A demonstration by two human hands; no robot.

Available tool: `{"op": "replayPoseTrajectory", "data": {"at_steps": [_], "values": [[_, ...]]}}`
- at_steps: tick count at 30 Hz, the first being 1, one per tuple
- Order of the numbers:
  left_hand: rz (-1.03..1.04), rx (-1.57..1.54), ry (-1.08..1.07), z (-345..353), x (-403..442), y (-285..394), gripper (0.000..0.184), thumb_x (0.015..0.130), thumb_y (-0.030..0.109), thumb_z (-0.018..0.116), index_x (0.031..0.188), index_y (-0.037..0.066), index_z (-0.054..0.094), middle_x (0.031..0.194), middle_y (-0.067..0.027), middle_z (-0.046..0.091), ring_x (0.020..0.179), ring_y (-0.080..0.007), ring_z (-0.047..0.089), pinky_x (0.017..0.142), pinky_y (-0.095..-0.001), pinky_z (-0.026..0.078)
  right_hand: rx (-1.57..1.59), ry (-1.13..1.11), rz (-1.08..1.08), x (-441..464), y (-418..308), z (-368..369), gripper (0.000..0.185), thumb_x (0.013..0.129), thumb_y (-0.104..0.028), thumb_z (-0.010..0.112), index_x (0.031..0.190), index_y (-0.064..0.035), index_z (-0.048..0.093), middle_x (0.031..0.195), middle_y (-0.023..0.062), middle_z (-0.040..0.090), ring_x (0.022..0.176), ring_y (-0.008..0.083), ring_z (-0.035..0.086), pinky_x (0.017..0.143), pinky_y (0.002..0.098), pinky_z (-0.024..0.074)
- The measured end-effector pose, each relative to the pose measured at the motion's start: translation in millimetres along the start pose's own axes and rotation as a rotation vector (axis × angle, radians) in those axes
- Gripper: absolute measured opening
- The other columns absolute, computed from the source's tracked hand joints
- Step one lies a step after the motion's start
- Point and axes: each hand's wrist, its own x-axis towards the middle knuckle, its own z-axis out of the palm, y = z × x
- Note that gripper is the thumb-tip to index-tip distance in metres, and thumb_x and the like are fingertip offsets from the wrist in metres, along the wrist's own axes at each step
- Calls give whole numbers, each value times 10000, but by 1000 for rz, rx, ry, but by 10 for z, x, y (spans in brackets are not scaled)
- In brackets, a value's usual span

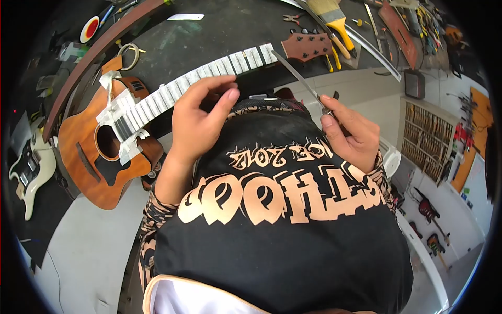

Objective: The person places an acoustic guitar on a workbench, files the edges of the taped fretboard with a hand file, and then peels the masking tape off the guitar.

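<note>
An acoustic guitar (76, 133) lies across the bench with its brown headstock (308, 46) to the right. Strips of pale tape cover the fingerboard (196, 77) between the frets, and more tape surrounds the upper edge of the soundhole. My right hand (355, 131) is closed around the handle end of a slim metal file (299, 77), pinched between thumb and fingers. The file's tip reaches the nut end of the neck. Beside the near edge of the neck is my left hand (198, 118), fingers bent and thumb apart, holding nothing; whether it touches the neck I cannot tell.
A yellow-handled brush (340, 29) and small pliers (292, 19) lie beyond the headstock. At the left are a tape roll (129, 56) and a white electric guitar body (39, 167). A tool rack (426, 138) and hanging guitars (429, 206) are at the right.
</note>
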Motion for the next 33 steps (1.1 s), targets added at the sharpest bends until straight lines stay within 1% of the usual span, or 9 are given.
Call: {"op": "replayPoseTrajectory", "data": {"at_steps": [2, 3, 6, 9, 12, 15, 17, 27, 33], "values": [[-216, -349, -81, 48, 75, 107, 306, 892, 133, 743, 1160, 0, 679, 1010, -76, 719, 936, -129, 668, 837, -273, 522, 26, 12, 69, -69, -76, 69, 335, 868, -3, 713, 1201, -41, 703, 710, 99, 675, 590, 158, 626, 584, 266, 491], [-241, -413, -224, 29, 129, 238, 337, 948, 107, 676, 1247, -36, 611, 1128, -115, 694, 1005, -144, 644, 902, -262, 500, 22, 20, 78, -100, -114, 101, 335, 868, -3, 713, 1201, -41, 703, 710, 99, 675, 590, 158, 626, 584, 266, 491], [-186, -661, -343, 159, 226, 300, 336, 939, 88, 682, 1231, -61, 607, 1082, -126, 701, 965, -154, 663, 877, -272, 528, 71, 22, 157, -162, -204, 177, 327, 877, -11, 709, 1202, -53, 707, 702, 96, 673, 598, 152, 632, 594, 256, 490], [-157, -688, -390, 208, 287, 333, 292, 931, 70, 686, 1183, -65, 628, 1044, -126, 703, 928, -160, 668, 861, -285, 541, 62, 3, 160, -175, -296, 184, 314, 905, -38, 688, 1218, -61, 699, 694, 95, 668, 607, 135, 631, 597, 243, 484], [-190, -714, -345, 220, 284, 356, 238, 924, 63, 693, 1121, -63, 650, 1002, -125, 705, 890, -160, 667, 844, -283, 542, 156, -91, 380, -150, -417, 135, 299, 953, -80, 644, 1249, -53, 677, 694, 73, 666, 625, 104, 625, 595, 237, 481], [-211, -764, -322, 219, 301, 325, 200, 907, 57, 717, 1057, -69, 676, 922, -82, 715, 882, -109, 673, 802, -234, 537, 401, -152, 534, -132, -418, 129, 310, 1004, -129, 584, 1298, -45, 639, 701, 39, 654, 590, 50, 570, 544, 205, 440], [-221, -769, -319, 220, 310, 328, 203, 906, 65, 721, 1054, -67, 677, 913, -76, 713, 872, -107, 671, 797, -232, 536, 763, -204, 779, -116, -390, 98, 332, 1033, -156, 541, 1337, -37, 603, 703, 15, 626, 538, 8, 488, 497, 167, 375], [-261, -774, -309, 280, 391, 311, 193, 927, 68, 689, 1082, -45, 666, 938, -87, 683, 841, -147, 648, 817, -284, 533, 859, -263, 882, 55, -283, 15, 366, 1042, -193, 531, 1360, -15, 571, 711, 34, 622, 494, 7, 453, 484, 155, 350], [-249, -812, -313, 341, 458, 295, 199, 933, 75, 684, 1095, -34, 653, 977, -107, 696, 889, -158, 657, 844, -292, 540, 635, -201, 715, 68, -155, -4, 331, 988, -117, 618, 1310, -41, 625, 758, 38, 664, 545, 23, 512, 502, 180, 388]]}}
